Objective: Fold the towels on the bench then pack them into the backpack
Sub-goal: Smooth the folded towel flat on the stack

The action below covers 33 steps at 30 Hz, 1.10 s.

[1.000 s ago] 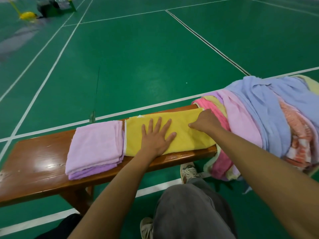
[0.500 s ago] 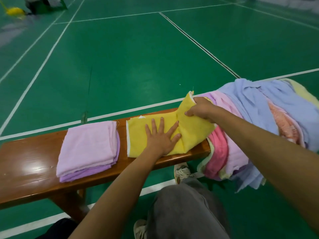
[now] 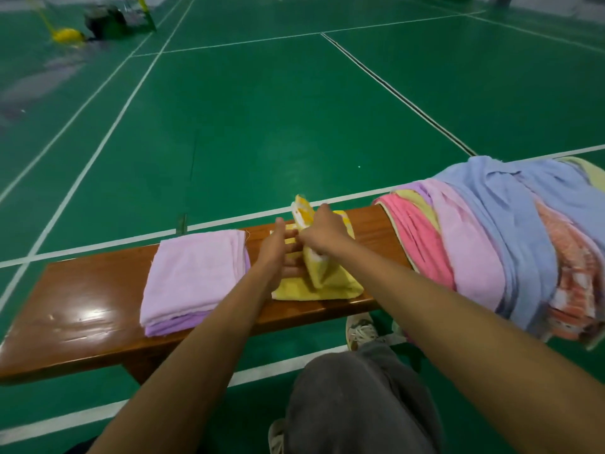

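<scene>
A yellow towel (image 3: 322, 283) lies on the wooden bench (image 3: 82, 322), partly folded over itself. My right hand (image 3: 322, 235) grips its raised right end and holds it over the towel's left half. My left hand (image 3: 278, 250) stands on edge with straight fingers against the towel at the fold. To the left sits a stack of folded towels (image 3: 193, 276), pink on top and purple beneath. At the bench's right end lies a heap of unfolded towels (image 3: 491, 244) in pink, blue, yellow and orange. No backpack is identifiable in view.
The bench stands on a green court floor with white lines (image 3: 98, 152). My grey-trousered knee (image 3: 360, 398) and a shoe (image 3: 360, 332) are just below the bench. A yellow object (image 3: 67, 36) and dark gear (image 3: 104, 19) lie far off at the top left.
My right hand has carried the yellow towel's right end up and leftward over the rest. My left hand has turned from flat on the towel to standing on edge at the fold.
</scene>
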Motion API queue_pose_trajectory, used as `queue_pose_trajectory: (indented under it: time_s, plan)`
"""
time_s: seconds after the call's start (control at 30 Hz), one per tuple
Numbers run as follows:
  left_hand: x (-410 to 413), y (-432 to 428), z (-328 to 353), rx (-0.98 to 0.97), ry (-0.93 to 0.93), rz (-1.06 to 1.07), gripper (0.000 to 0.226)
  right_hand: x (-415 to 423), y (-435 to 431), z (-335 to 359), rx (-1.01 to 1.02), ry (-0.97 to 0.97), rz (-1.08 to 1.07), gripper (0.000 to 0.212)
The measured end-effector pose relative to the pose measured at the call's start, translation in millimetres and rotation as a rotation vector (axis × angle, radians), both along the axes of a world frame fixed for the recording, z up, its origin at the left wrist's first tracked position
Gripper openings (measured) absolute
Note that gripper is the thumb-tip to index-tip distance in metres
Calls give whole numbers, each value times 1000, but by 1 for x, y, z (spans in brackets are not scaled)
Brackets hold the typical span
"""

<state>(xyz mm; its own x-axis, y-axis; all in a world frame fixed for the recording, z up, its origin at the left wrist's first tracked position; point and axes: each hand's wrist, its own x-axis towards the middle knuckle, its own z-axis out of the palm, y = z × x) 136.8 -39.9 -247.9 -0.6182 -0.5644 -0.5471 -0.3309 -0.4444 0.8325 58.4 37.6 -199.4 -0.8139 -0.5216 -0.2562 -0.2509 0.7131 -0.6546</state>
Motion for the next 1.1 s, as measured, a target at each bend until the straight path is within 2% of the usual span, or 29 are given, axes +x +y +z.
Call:
queue_pose_trajectory:
  time_s: [0.03,0.07,0.1,0.17,0.23,0.3,0.37,0.43,0.53,0.63,0.67,0.73,0.9,0.97,1.1]
  plan:
    - [2,-8,-1,16,-18,-1,67,8,-5,-2,-8,-85,-10,72]
    - [4,-15,-5,-60,-65,-15,71,13,-8,-4,-26,-167,-28,66]
    - [7,-20,-7,-240,-137,-43,67,16,-10,-7,-54,-195,-36,52]
    - [11,-25,-12,-701,-275,-136,41,15,-6,-10,-60,-76,-3,18]
    - [12,-26,-14,-894,-340,-213,27,6,8,-11,-10,116,14,9]
    - [13,-24,-16,-909,-392,-224,30,-5,21,-19,16,235,-20,26]
    - [14,-20,-20,-917,-474,-213,38,-15,32,-34,63,227,-83,52]
    - [12,-18,-22,-904,-518,-170,57,-22,41,-45,90,63,-128,67]
    - [5,-14,-17,-781,-485,-147,73,-28,49,-43,-51,-261,-209,63]
    - [4,-14,-14,-531,-445,-206,86,-30,53,-42,-158,-507,-263,73]
    - [5,-15,-14,-450,-409,-188,89,-29,53,-41,-184,-538,-260,72]
    - [7,-18,-16,-427,-346,-135,82,-29,52,-39,-253,-557,-255,63]
    - [20,-23,8,-613,-245,-42,49,-18,47,-24,-403,-631,-206,29]
    - [30,-27,20,-688,-262,-26,45,-8,39,-21,-423,-608,-201,26]
    - [61,-46,31,-719,-294,8,42,17,20,-13,-421,-582,-178,33]
